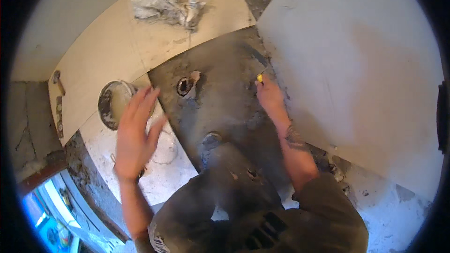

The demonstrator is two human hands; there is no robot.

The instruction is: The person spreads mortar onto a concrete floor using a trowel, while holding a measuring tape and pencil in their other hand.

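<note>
My right hand [270,97] is closed round a tool with a yellow handle [260,78], over the right part of a grey, mortar-like floor patch [220,93]. A dark, flat shape lies just beyond the handle; whether it is the tool's blade I cannot tell. Raised with fingers stretched out, my left hand [135,133] holds nothing. It partly covers a bucket [111,112] with pale liquid inside and dark residue on its wall. A round hole with a broken rim [185,85] opens in the grey patch between my hands.
Large pale tiles [105,49] border the patch at the far side and left. On them lie a crumpled, dirty plastic bag [166,4], a hammer [58,83] and a spirit level [59,117]. A big light slab [347,75] spans the right. My knees are at the patch's near edge.
</note>
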